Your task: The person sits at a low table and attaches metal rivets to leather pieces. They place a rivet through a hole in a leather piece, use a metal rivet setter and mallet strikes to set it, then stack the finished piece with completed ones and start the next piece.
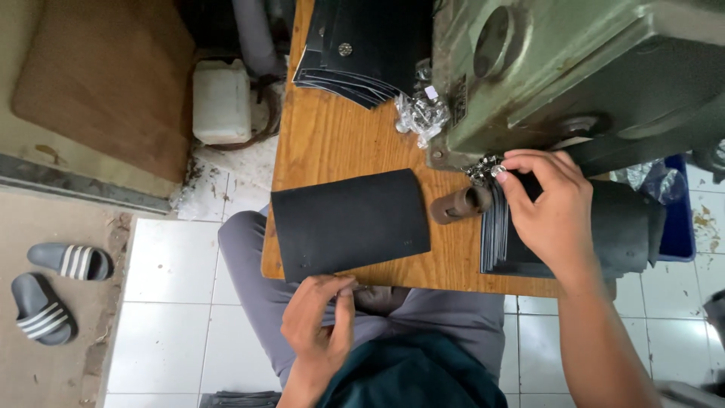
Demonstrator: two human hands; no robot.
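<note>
While the head view looks straight down, the right hand (545, 208) reaches to the foot of the green machine (574, 68), its thumb and forefinger pinched on a small silver metal fitting (498, 171) taken from a little heap of such fittings (482, 169) on the wooden table (340, 140). Under that hand lies a stack of black sheets (502, 234), fanned at its left edge. Just left of the stack stands a short brown cylindrical tool (459, 204), lying on its side.

Left hand (321, 325) sits at the table's near edge, fingers curled; it touches the lower edge of a single black sheet (349, 224) that lies flat near the table's middle. Whether it grips something small, cannot tell.

Far side of table: another fanned pile of black sheets (362, 53), and a clear bag of fittings (421, 113) beside the machine.

Floor, left: a white plastic jug (220, 102) and a pair of grey striped sandals (53, 291) on tiles.
</note>
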